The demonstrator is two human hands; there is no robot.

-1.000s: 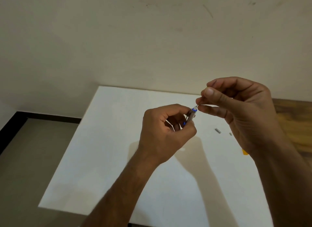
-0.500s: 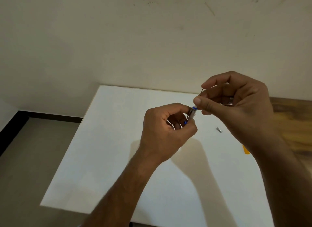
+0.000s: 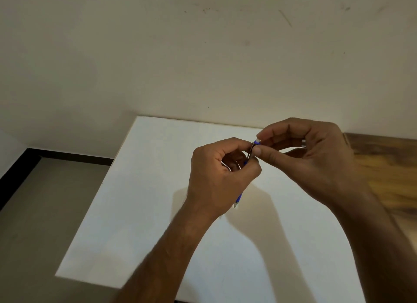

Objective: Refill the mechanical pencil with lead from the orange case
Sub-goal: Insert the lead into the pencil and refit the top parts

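Observation:
My left hand point(image 3: 220, 175) is closed round a blue mechanical pencil point(image 3: 238, 199), held upright and tilted over the white tabletop point(image 3: 146, 201). The pencil's tip pokes out below my palm and its white top end point(image 3: 256, 142) sticks up above my fingers. My right hand point(image 3: 316, 160) pinches that top end between thumb and forefinger. No lead shows between the fingertips. A small silvery piece point(image 3: 303, 143) glints between the fingers of my right hand; I cannot tell what it is. The orange case is out of sight behind my right arm.
The white tabletop butts against a plain wall at the back. Brown wooden surface point(image 3: 388, 171) adjoins it on the right. Grey floor point(image 3: 33, 223) with a dark skirting lies beyond the table's left edge.
My right hand came down onto the pencil's top; the thin lead seen above it half a second ago no longer shows. The small metal piece and the orange case on the table are now covered by my right arm.

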